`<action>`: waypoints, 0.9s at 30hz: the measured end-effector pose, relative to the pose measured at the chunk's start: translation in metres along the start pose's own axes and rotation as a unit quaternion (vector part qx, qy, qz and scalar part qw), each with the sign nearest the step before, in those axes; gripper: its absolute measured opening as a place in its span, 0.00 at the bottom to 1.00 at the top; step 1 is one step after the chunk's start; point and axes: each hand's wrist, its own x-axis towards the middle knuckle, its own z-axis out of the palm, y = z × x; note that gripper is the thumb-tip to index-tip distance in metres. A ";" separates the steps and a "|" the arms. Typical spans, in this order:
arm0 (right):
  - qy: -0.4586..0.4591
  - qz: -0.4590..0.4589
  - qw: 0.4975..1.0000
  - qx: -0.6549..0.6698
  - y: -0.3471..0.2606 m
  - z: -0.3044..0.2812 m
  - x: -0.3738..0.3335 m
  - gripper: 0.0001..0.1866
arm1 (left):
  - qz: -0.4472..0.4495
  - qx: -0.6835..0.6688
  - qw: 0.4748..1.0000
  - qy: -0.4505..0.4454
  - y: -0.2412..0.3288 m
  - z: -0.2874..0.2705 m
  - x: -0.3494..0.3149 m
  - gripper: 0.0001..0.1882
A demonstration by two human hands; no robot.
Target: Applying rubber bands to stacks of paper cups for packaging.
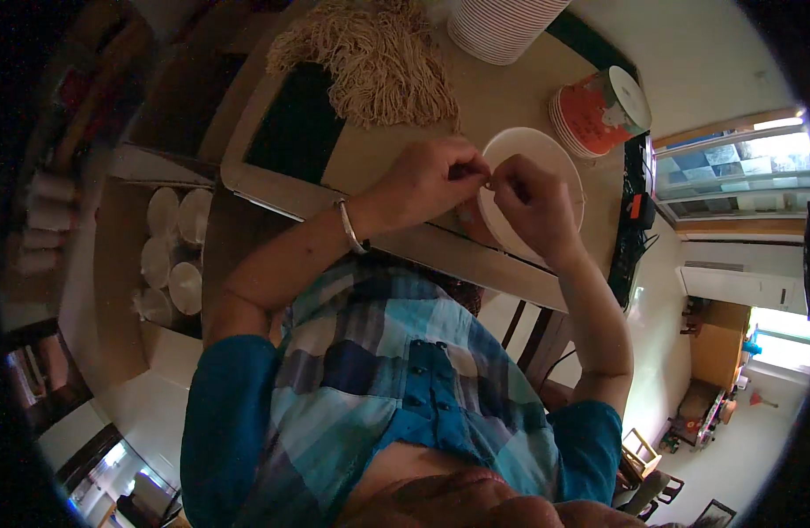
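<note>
My left hand (pixel 430 183), with a silver bracelet (pixel 350 227) on its wrist, is closed in a pinch. My right hand (pixel 539 204) is closed too, its fingertips almost meeting those of the left. What they pinch between them is too small to make out. Both hands are at the near left rim of a paper bucket (pixel 553 157) with a white inside, and the right hand covers part of its opening. A little of its orange outer wall shows below the hands. Beyond the left hand lies a heap of beige cords (pixel 370 75).
A stack of white buckets (pixel 504 31) stands at the table's far side. Nested orange printed buckets (pixel 590 114) lie tipped at the far right. A black device with cables (pixel 636 207) sits along the right edge. An open cardboard box (pixel 128 273) at left holds several round pale stacks.
</note>
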 end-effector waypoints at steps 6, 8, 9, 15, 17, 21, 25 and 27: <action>-0.089 0.197 0.939 0.266 -0.007 -0.013 0.007 0.06 | 0.015 -0.031 0.999 -0.013 -0.002 0.000 -0.001 0.06; -0.094 0.199 0.928 0.301 -0.002 -0.012 0.007 0.07 | 0.024 0.004 0.999 -0.035 -0.004 -0.001 -0.002 0.06; -0.099 0.202 0.915 0.334 0.000 -0.012 0.007 0.07 | 0.024 0.004 0.999 -0.035 -0.003 -0.001 -0.002 0.06; -0.113 0.232 0.888 0.381 0.003 -0.013 0.009 0.08 | 0.063 0.008 0.998 -0.021 -0.003 0.000 -0.002 0.06; -0.115 0.229 0.882 0.395 0.002 -0.013 0.009 0.08 | 0.048 0.008 0.998 -0.035 -0.004 -0.001 -0.002 0.06; -0.123 0.244 0.869 0.412 0.000 -0.014 0.009 0.08 | 0.029 -0.018 0.999 -0.042 -0.002 -0.001 -0.002 0.05; -0.119 0.245 0.862 0.428 0.003 -0.014 0.008 0.08 | 0.056 0.020 0.997 -0.042 -0.002 -0.003 -0.002 0.05; -0.123 0.227 0.867 0.427 0.008 -0.015 0.008 0.08 | 0.063 0.023 0.997 -0.042 -0.002 -0.002 -0.001 0.05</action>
